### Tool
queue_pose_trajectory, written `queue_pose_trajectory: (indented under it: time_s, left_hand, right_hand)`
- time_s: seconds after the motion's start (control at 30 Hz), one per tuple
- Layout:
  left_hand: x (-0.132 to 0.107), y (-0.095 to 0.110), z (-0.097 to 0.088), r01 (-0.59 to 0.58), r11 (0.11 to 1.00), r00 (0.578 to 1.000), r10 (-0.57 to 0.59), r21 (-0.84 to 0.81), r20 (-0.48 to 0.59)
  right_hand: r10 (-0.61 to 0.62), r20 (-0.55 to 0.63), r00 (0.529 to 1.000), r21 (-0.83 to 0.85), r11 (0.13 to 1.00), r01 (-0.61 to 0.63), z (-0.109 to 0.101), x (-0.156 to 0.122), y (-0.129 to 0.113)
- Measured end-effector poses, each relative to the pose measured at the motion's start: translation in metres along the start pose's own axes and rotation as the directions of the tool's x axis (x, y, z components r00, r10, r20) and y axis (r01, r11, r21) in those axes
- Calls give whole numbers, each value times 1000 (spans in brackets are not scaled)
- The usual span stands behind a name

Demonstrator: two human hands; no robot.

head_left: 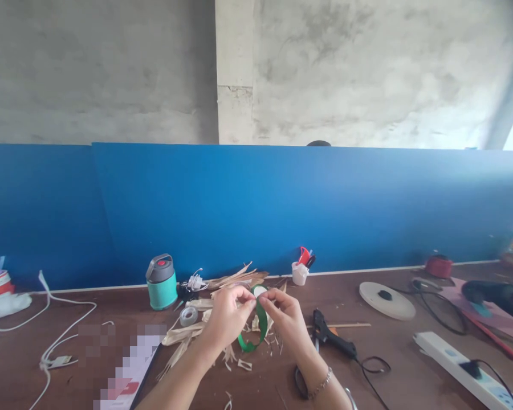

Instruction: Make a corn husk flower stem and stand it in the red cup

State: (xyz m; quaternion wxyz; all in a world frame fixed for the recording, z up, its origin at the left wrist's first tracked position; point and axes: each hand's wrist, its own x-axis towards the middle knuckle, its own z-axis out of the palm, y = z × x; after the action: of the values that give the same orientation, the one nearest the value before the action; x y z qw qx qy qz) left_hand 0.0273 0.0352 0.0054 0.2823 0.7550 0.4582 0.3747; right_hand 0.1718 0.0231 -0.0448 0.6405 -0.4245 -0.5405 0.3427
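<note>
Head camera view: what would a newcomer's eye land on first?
The long blue panel along the back of the brown table stands out first. At front centre, the left hand and right hand pinch a loop of green ribbon above dried leaf strips. A black hot glue gun lies to their right.

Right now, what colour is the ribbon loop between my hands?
The ribbon loop is green, seen best in the head view.

Green ribbon loop (pixel 261 323), apparently satin, upright
</note>
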Motion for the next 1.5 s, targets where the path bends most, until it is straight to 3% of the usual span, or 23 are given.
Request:
queue_pose_trajectory:
  time_s: [0.17, 0.47, 0.63, 0.87, 1.1, 1.3, 1.5]
  left_hand:
    - [2, -2, 2, -12, 1000, 1000, 13, -6, 16]
    - [7, -4, -8, 80, 991, 967, -51, -107, 249]
    - [10, -12, -6, 131, 986, 969, -105, -107, 222]
    - [9, -14, -1, 89, 993, 987, -78, -77, 141]
    - [10, -16, 2, 60, 993, 989, -46, -97, 139]
    - [10, -16, 1, 89, 992, 982, -72, -91, 173]
    - [11, -18, 7, 110, 990, 985, -96, -92, 142]
  right_hand:
    - [-41, 26, 999, -82, 996, 43, -2, -3, -1]
    - [-29, 68, 997, -48, 998, 33, -3, -2, 5]
    - [-2, 66, 998, -39, 999, 5, -3, -1, 7]
    - [4, 28, 1000, -34, 999, -3, -3, 0, 11]
    - [15, 24, 1000, -17, 1000, -14, -3, 1, 15]
    - [33, 33, 999, -34, 999, -32, -3, 0, 14]
    - [48, 39, 998, -109, 993, -43, -3, 0, 22]
